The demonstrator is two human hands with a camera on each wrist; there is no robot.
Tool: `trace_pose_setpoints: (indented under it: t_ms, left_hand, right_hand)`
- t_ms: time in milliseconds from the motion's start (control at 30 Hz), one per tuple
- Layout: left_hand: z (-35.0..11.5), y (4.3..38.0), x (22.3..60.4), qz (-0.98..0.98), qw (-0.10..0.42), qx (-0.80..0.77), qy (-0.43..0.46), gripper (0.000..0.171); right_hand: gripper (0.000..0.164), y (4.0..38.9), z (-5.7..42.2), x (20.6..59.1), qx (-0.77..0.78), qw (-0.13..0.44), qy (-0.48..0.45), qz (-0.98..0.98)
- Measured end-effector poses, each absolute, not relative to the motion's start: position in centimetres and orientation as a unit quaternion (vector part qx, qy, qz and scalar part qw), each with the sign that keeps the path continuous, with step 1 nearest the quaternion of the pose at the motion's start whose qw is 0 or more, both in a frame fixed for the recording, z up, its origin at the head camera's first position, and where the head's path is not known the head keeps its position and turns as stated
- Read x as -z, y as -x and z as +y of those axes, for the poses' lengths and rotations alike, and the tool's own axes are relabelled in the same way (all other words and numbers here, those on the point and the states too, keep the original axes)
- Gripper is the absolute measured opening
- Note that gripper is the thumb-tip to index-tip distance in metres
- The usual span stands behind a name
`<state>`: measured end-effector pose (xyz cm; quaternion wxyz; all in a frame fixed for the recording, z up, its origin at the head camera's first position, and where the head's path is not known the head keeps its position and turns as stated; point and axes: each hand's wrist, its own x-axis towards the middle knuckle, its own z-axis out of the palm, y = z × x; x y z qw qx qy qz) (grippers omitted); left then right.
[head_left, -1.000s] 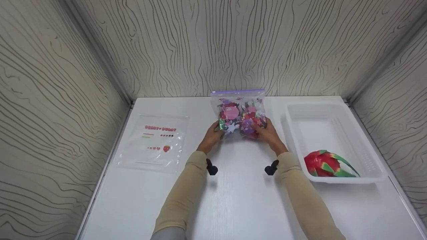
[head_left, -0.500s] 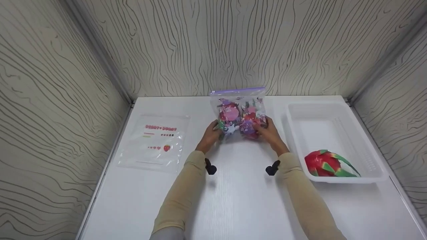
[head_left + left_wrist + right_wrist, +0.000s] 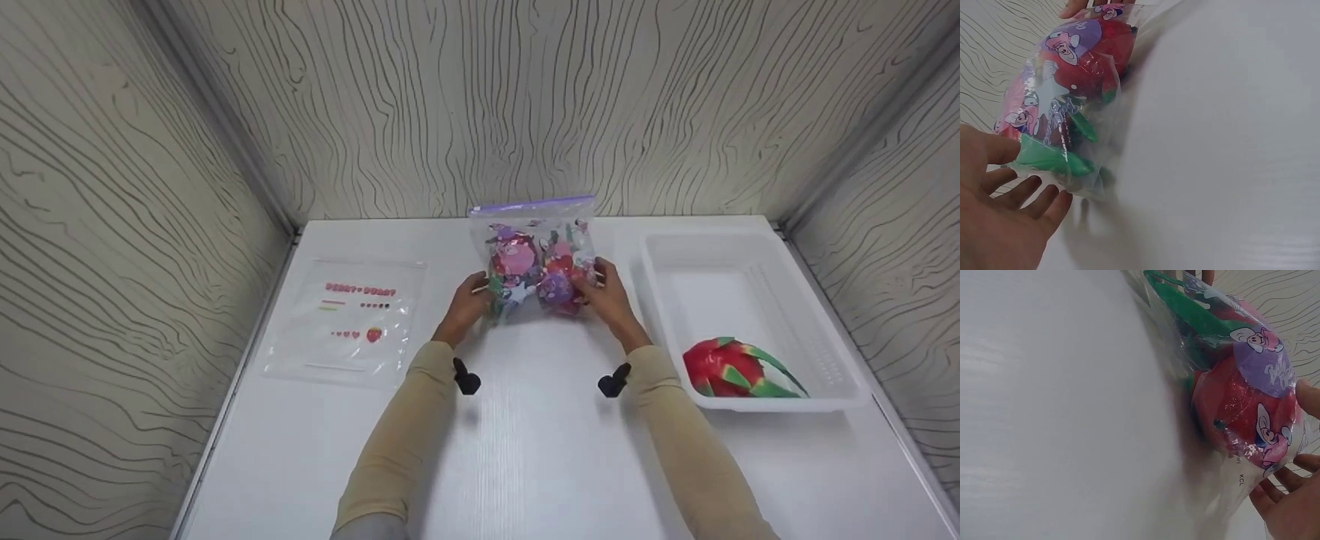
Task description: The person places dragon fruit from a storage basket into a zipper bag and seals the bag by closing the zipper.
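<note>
A clear zip bag [image 3: 551, 225] with a purple top strip and cartoon prints stands upright at the far middle of the table. Red fruit pieces with green leaves [image 3: 1053, 157], like dragon fruit, fill it. My left hand [image 3: 465, 309] holds its lower left side, thumb in front and fingers at the bottom edge in the left wrist view. On the opposite side my right hand [image 3: 613, 306] holds the bag, the thumb on its front and the fingers behind. A rounded red fruit [image 3: 1224, 405] shows through the film in the right wrist view.
Flat on the table's left lies a second clear bag [image 3: 345, 356] with red lettering and a strawberry print. A white plastic basket [image 3: 720, 285] on the right contains a red dragon fruit [image 3: 724, 369] with green leaves. Wood-patterned panels [image 3: 450, 105] surround the white table [image 3: 517, 450].
The bag has shifted slightly left, and its top strip now slants, higher on the right. My left hand has moved a little left; my right hand a little upward along the side.
</note>
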<state>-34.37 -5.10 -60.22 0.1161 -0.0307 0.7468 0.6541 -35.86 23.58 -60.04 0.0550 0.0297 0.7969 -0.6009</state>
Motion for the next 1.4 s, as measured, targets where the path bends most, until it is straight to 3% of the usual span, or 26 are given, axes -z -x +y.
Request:
trace_pose_setpoints:
  t_ms: [300,500,867,1400]
  left_hand:
    - [-6.0,34.0,59.3,0.773,0.079,-0.628,0.048,0.04]
    - [-7.3,33.7,58.7,0.778,0.039,-0.625,0.051,0.031]
    - [-10.4,33.1,58.1,0.778,0.019,-0.624,0.068,0.025]
    - [-15.8,31.9,59.3,0.805,-0.028,-0.587,0.078,0.026]
  right_hand:
    - [0.056,35.4,23.1,58.8,0.567,-0.047,-0.042,0.821]
    - [0.042,34.8,22.2,57.6,0.553,-0.084,-0.029,0.828]
    - [0.04,33.1,19.6,56.7,0.558,-0.07,0.025,0.827]
    - [0.035,30.8,15.4,57.1,0.595,0.005,0.071,0.801]
